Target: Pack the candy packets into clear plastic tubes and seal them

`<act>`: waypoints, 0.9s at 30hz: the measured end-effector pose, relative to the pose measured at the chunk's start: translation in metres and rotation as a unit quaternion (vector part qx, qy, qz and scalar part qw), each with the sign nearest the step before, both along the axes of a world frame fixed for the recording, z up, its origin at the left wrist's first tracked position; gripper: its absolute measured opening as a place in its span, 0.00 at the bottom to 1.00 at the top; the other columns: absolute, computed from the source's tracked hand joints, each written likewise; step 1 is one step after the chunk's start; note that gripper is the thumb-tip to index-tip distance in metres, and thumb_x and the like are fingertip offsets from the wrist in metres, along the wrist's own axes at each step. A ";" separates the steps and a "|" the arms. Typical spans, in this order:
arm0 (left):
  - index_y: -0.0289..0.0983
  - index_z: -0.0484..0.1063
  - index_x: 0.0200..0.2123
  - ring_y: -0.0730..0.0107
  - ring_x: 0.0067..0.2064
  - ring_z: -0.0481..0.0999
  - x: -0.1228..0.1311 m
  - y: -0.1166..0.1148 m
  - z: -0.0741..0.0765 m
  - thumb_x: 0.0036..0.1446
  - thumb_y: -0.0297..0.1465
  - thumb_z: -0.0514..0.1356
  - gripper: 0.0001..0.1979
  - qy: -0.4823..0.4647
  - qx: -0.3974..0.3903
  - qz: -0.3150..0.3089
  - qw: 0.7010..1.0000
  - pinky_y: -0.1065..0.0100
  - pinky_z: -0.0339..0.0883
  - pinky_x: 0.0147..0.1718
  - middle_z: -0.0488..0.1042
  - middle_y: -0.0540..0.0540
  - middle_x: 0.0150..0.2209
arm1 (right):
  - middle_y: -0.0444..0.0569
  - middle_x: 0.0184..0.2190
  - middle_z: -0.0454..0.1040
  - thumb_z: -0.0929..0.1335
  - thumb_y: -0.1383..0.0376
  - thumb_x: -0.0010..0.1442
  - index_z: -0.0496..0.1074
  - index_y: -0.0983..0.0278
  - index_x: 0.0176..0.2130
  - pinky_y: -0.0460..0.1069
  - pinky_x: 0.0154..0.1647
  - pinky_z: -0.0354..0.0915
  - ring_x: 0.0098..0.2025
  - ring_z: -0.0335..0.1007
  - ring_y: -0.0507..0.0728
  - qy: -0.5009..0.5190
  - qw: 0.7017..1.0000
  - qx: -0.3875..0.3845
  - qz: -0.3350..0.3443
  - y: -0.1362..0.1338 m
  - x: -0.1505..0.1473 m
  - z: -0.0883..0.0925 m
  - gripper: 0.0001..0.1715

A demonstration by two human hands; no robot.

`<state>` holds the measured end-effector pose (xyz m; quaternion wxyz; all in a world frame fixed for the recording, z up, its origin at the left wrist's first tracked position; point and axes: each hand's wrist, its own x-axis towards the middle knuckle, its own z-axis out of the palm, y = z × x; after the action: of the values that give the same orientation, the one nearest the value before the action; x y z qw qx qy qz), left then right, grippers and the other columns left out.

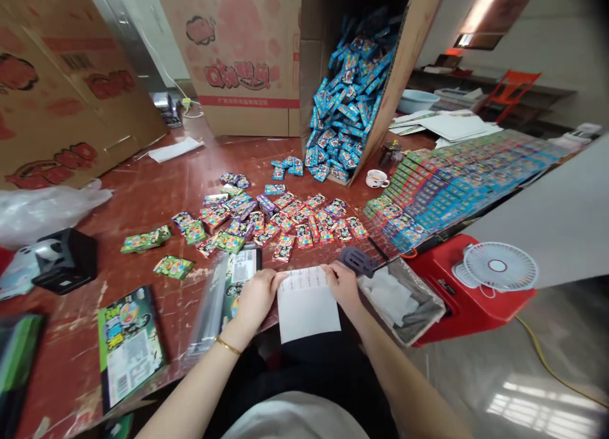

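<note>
My left hand [257,296] and my right hand [343,285] pinch the two top corners of a white paper sheet [307,309] that hangs over the near edge of the red-brown table [143,191]. Both hands have their fingers closed on the paper. Just beyond the hands lies a scatter of small colourful packets [280,220]. Left of my left hand lie clear plastic bags [212,299] over a printed card. My left wrist wears a thin gold bracelet [227,346].
A tipped cardboard box [352,90] spills blue packets at the back. Rows of packets [466,172] cover a board on the right, beside a white cup [377,179]. A red machine [469,293] carries a small white fan [499,266]. A green box [128,344] lies near left.
</note>
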<state>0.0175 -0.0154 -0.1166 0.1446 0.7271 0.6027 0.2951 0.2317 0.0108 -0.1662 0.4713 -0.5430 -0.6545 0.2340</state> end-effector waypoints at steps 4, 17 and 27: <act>0.36 0.67 0.50 0.54 0.54 0.68 0.024 -0.022 -0.023 0.61 0.34 0.54 0.16 0.069 0.055 -0.056 0.994 0.52 0.62 0.53 0.70 0.37 0.51 | 0.45 0.21 0.64 0.60 0.61 0.62 0.64 0.63 0.21 0.48 0.31 0.59 0.26 0.62 0.54 -0.038 0.999 0.010 0.004 0.001 0.000 -0.014 0.19; 0.37 0.60 0.57 0.54 0.59 0.63 0.036 -0.040 -0.043 0.62 0.38 0.51 0.22 0.151 0.036 -0.126 0.980 0.53 0.65 0.53 0.65 0.38 0.58 | 0.59 0.45 0.70 0.69 0.53 0.53 0.68 0.64 0.50 0.62 0.47 0.61 0.48 0.64 0.67 -0.239 0.970 0.024 -0.044 0.018 0.090 -0.002 0.28; 0.33 0.56 0.53 0.50 0.58 0.65 0.034 -0.043 -0.045 0.61 0.35 0.54 0.20 0.048 0.027 -0.096 0.994 0.52 0.67 0.51 0.61 0.30 0.55 | 0.53 0.51 0.69 0.73 0.60 0.51 0.68 0.56 0.52 0.59 0.53 0.59 0.53 0.63 0.64 -0.175 0.962 0.036 0.205 -0.027 0.017 0.018 0.29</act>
<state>0.0513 -0.0589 -0.1612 0.1235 0.7986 0.5282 0.2609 0.2482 -0.0157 -0.1486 0.3103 -0.4128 -0.8319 0.2030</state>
